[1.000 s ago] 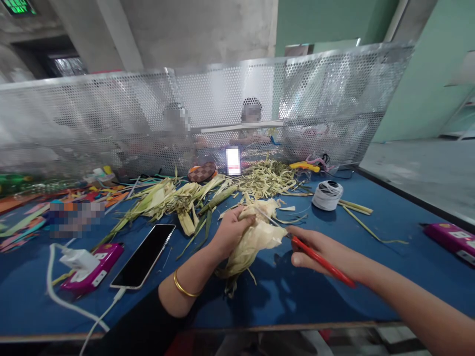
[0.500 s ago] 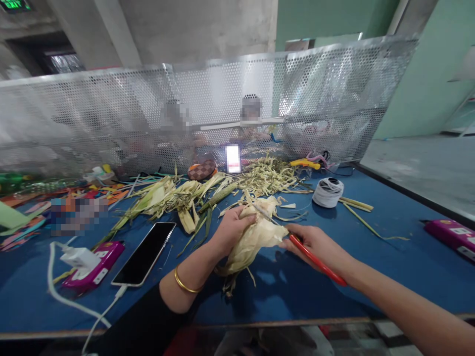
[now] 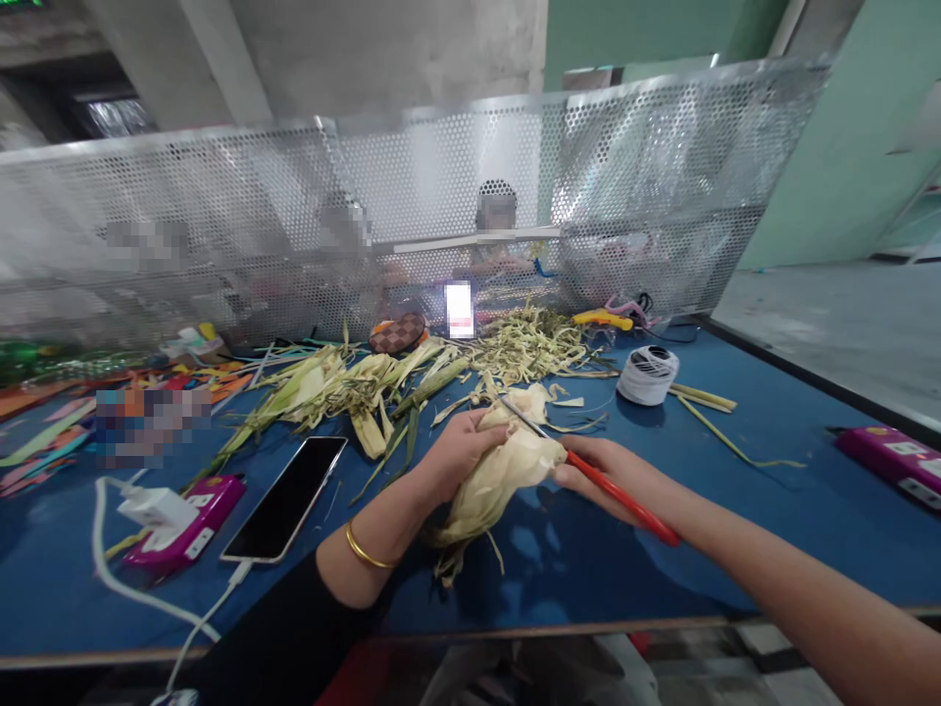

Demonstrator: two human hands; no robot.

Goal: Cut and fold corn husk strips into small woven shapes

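My left hand (image 3: 460, 456) is closed on a bundle of pale dried corn husk (image 3: 504, 469), gripping it near its upper end. Frayed darker tips hang from the lower end of the bundle. In my right hand (image 3: 610, 480) is a pair of red-handled scissors (image 3: 621, 498), its long handle running back under my wrist. The thin metal blade lies across the top of the husk, close to my left fingertips. Whether the blades are apart cannot be made out.
Behind lie loose husks (image 3: 374, 382) and a heap of shredded husk (image 3: 533, 343). A white thread spool (image 3: 647, 376) stands right of them. Left are a phone (image 3: 286, 500) on a cable and a purple power strip (image 3: 187, 525). A perforated metal screen (image 3: 433, 176) borders the table.
The scissors have shifted slightly, and more of the metal blade shows across the husk. My left hand keeps its hold. The whole view has moved a little.
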